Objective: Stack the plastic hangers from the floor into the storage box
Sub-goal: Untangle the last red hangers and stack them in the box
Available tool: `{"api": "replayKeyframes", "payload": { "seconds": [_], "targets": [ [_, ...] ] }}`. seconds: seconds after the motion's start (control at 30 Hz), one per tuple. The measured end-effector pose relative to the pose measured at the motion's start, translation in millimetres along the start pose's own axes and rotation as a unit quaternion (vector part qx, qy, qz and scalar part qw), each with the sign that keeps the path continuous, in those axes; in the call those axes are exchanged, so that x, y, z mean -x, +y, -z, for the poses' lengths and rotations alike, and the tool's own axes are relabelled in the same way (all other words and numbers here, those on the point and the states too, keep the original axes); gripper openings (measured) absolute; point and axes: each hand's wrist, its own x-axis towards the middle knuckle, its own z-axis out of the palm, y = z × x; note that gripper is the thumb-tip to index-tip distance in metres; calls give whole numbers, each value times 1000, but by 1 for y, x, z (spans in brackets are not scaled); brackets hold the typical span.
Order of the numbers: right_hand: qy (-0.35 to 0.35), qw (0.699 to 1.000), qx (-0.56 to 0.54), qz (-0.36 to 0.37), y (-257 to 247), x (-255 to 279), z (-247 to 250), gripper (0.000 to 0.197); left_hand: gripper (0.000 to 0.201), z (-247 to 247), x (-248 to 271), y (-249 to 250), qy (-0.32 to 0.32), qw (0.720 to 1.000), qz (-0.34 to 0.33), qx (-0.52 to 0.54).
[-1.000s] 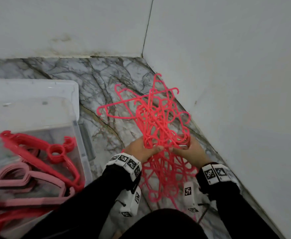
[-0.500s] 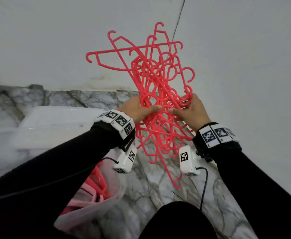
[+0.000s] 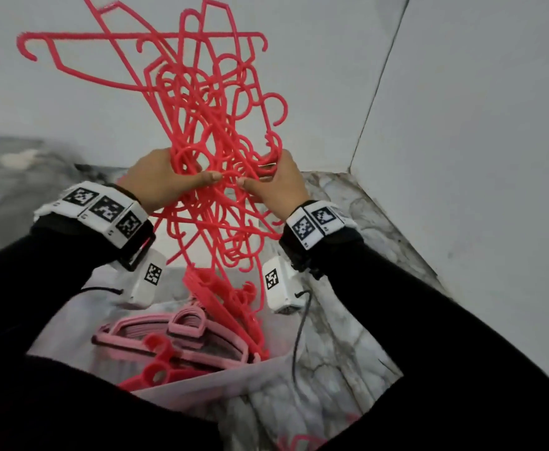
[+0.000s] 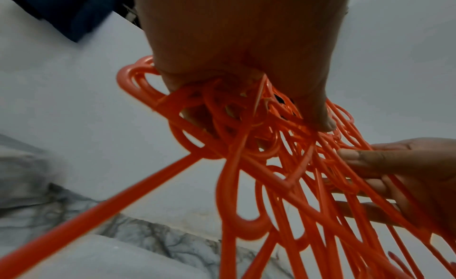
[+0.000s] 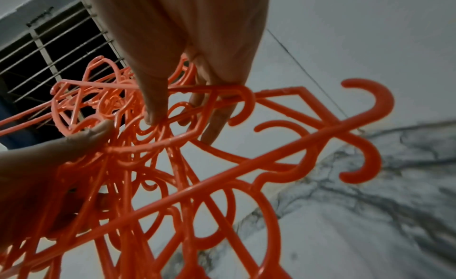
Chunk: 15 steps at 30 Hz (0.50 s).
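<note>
Storage box [image 3: 198, 390], clear plastic, low at 6 o'clock; pink and red hangers [image 3: 182, 336] lie flat inside. Above it, tangled red hanger bundle [image 3: 201, 131], held mid-length, long axis 12-to-6, hooks splaying toward 12. Left hand [image 3: 161, 179] clasps its 9 o'clock side, fingers curled through. Right hand [image 3: 279, 182] clasps the 3 o'clock side, thumb pressed on strands.

Bundle of red hangers [image 3: 201, 131]: upper ends cut off by the head view's top edge; count impossible in the tangle. My sleeves cover much of the storage box [image 3: 201, 390]. Floor [image 5: 370, 215] blurred in my right-wrist view.
</note>
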Motion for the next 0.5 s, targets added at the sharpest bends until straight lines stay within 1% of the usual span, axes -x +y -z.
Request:
{"api": "replayKeyframes", "payload": {
  "seconds": [0.07, 0.17, 0.23, 0.27, 0.4, 0.43, 0.5],
  "targets": [
    [-16, 999, -36, -23, 9, 10, -28, 49, 59, 13, 15, -17, -16, 999, 18, -27],
    [-51, 995, -52, -68, 28, 30, -65, 55, 53, 26, 36, -39, -56, 991, 39, -114],
    [-78, 993, -18, -82, 42, 42, -80, 56, 46, 30, 48, -52, -83, 983, 58, -151],
    [-91, 992, 4, -88, 49, 48, -84, 56, 48, 30, 53, -59, -92, 981, 68, -159],
    [-159, 976, 68, -130, 75, 59, -93, 61, 66, 14, 64, -87, -120, 968, 97, -198],
    [-180, 970, 87, -137, 81, 60, -93, 63, 65, 8, 66, -92, -129, 965, 102, -205],
    [-220, 957, 122, -142, 90, 61, -92, 68, 57, -1, 67, -98, -143, 959, 103, -221]
  ]
}}
